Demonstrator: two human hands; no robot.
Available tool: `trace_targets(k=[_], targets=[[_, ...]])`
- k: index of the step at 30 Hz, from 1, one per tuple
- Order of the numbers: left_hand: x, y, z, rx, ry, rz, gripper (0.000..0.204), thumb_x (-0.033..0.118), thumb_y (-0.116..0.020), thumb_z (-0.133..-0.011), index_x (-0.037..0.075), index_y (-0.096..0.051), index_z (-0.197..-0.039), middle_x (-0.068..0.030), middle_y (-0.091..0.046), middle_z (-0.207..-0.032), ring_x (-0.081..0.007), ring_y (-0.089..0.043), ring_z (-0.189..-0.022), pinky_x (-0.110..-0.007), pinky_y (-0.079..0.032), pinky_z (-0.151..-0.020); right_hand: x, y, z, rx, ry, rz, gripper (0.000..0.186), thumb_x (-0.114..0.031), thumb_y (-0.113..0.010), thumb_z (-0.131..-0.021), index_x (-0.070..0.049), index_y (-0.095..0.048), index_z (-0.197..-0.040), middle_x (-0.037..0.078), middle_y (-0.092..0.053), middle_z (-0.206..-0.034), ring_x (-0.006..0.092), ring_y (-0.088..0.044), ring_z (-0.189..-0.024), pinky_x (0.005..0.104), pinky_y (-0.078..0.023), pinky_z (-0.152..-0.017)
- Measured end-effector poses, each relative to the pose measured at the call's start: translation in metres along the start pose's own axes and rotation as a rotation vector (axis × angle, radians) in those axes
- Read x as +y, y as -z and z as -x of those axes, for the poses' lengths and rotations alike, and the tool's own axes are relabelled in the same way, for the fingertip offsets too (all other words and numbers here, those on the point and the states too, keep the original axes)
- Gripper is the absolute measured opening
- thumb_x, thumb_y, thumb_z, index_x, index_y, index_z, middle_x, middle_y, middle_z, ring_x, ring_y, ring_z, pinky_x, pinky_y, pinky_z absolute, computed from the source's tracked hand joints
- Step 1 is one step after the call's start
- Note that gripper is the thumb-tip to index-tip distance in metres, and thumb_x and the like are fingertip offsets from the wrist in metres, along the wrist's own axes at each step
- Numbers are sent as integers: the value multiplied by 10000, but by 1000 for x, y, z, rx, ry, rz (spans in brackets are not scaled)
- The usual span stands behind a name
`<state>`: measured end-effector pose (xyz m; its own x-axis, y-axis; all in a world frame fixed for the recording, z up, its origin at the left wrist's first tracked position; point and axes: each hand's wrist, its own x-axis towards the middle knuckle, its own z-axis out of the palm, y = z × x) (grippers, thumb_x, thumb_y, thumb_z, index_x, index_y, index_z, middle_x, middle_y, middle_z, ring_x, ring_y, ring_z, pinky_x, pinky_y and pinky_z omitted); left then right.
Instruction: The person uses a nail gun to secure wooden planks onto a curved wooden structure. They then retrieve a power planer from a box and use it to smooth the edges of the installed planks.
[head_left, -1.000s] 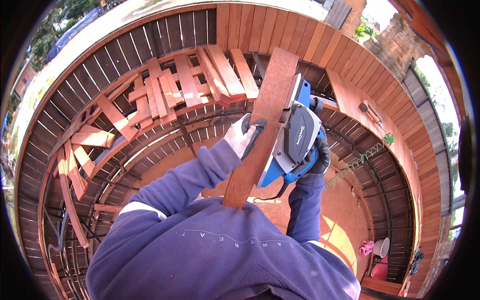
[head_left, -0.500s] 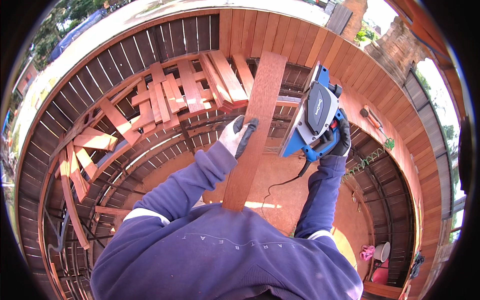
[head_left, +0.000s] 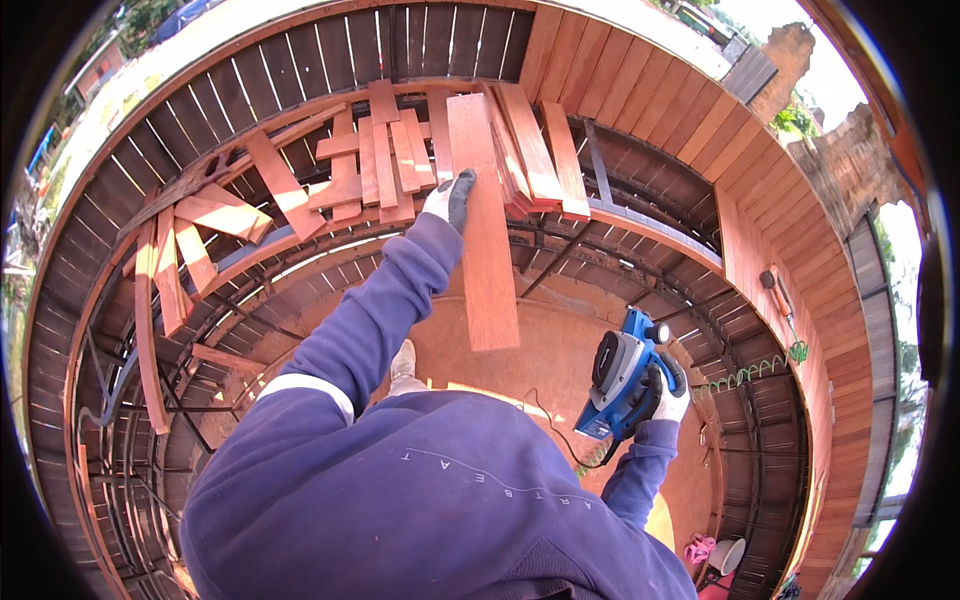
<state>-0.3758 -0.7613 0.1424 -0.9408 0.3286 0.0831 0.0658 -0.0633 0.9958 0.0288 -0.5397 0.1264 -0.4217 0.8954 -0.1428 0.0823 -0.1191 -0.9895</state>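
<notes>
My left hand, in a white glove with dark fingers, is closed on the left edge of a long reddish wooden board. The board's far end overlaps the loose planks, and its near end reaches over the floor. Lower on the right, my right hand grips the rear handle of a blue and grey electric hand planer. The planer hangs tilted over the floor, apart from the board, and a dark cable trails from it.
Several loose planks lie on the curved slatted framework at the far left. An orange-handled tool rests on the curved wooden ledge at right, near a green coiled cord. A white bucket and a pink cloth are at lower right.
My left hand has moved the board forward and left, away from my body. The planer in my right hand has dropped lower and away from the board. The view has shifted.
</notes>
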Motion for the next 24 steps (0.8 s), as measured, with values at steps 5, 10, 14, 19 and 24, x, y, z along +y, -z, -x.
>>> trace_targets(k=[5,10,14,19,24], targets=[[27,-17,-30,-99,15,29,538,478,-562,-978,-17,-643,-1170,-111,-689,-1084,-173,-608,-966,-299,-477,-867,-26,-7,25,-122,149,-238,454,-133,-657,-924,-46,-506,-1343,67,-593,-755,142,-547,-482,286,-455,-407],[66,-46,-54,-194,-110,231,498,411,-647,-952,-45,-627,-1150,-79,-687,-1046,-124,-587,-940,-262,-467,-825,-63,-39,43,-190,160,-528,433,-157,-551,-971,-60,-480,-1387,93,-565,-771,167,-550,-480,292,-467,-411],[89,-63,-52,-252,-141,275,431,367,-646,-961,-38,-636,-1110,-29,-658,-916,-93,-534,-812,-265,-461,-734,-66,-60,50,-394,168,-844,478,-119,-564,-931,-53,-482,-1398,125,-572,-792,185,-560,-492,298,-490,-400],[93,-73,-42,-307,-131,230,470,400,-642,-955,-39,-635,-1124,-59,-663,-933,-125,-548,-838,-283,-465,-770,-41,-82,57,-530,53,-939,499,-107,-573,-904,-59,-491,-1393,128,-575,-792,194,-571,-500,314,-531,-417],[90,-73,-36,-246,-196,90,559,465,-613,-953,-56,-618,-1155,-132,-683,-1020,-178,-588,-931,-309,-465,-865,-23,-93,54,-644,-18,-982,484,-145,-579,-937,-73,-480,-1405,89,-587,-800,172,-584,-516,308,-540,-439]])
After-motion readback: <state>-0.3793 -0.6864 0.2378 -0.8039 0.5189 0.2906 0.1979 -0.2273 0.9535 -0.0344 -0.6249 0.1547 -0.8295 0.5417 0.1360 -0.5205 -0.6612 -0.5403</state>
